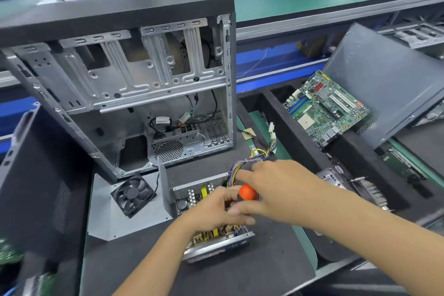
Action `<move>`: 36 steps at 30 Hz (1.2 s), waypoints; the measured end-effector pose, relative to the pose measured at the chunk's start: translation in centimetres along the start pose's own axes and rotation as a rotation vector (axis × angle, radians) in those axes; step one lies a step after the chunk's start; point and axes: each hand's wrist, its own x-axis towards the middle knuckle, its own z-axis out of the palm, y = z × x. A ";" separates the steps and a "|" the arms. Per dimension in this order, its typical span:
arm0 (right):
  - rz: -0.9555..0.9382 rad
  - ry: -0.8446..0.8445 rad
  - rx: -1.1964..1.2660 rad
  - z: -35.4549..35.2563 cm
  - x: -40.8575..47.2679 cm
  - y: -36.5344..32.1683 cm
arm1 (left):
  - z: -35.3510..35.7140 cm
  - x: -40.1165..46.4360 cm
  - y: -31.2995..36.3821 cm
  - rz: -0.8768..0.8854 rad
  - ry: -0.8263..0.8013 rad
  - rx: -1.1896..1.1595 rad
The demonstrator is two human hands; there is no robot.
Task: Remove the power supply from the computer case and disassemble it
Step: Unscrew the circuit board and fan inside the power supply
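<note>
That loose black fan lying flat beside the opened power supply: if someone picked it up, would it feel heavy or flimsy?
Probably light: the black fan looks like a thin plastic frame with open gaps between its blades. The frame should stay stiff, though the blades could likely snap if squeezed. Its thin cable would dangle loosely. Lying flat on the metal cover plate, it seems unlikely to roll or tip.

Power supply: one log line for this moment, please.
power supply out of case, cover off | left hand on screwdriver | right hand over handle
</note>
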 end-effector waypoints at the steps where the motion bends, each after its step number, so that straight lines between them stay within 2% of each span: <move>1: 0.015 0.030 -0.047 0.3 0.2 -0.2 | 0.0 -0.1 0.2 -0.021 -0.018 -0.004; 5: -0.057 -0.001 0.009 0.9 0.1 -1.2 | 0.2 -0.2 0.3 -0.058 0.001 -0.006; 9: -0.169 -0.154 0.164 -0.1 -0.4 -0.7 | 0.4 -0.3 -0.2 -0.091 0.030 0.055; 11: -0.154 -0.119 0.188 -0.4 -0.4 -0.9 | 0.4 -0.5 -0.3 -0.107 0.050 0.065; 15: -0.003 0.006 -0.121 -0.1 0.6 -1.6 | 0.8 -0.7 0.9 -0.072 0.003 0.010; 18: -0.013 0.001 -0.185 0.4 0.8 -1.8 | 0.5 -0.4 0.9 -0.072 0.014 0.014; 22: -0.084 -0.170 0.046 -0.1 -0.3 -0.9 | 0.2 -0.2 0.8 -0.048 0.042 0.035; 25: -0.035 -0.099 0.105 -0.4 -0.3 -0.8 | 0.2 -0.1 0.8 -0.061 0.064 0.041; 29: 0.103 -0.010 -0.101 0.1 0.7 -1.1 | 0.1 0.3 1.0 -0.053 0.014 0.061; 31: 0.052 -0.032 -0.066 0.1 0.7 -1.1 | 0.0 0.5 1.1 -0.045 0.009 0.080; 34: -0.074 -0.161 0.118 -0.4 -0.2 -0.3 | -0.1 0.7 0.7 -0.079 0.054 0.061; 36: -0.080 -0.133 0.199 -0.9 -0.5 -0.1 | 0.0 0.7 0.8 -0.098 0.045 0.061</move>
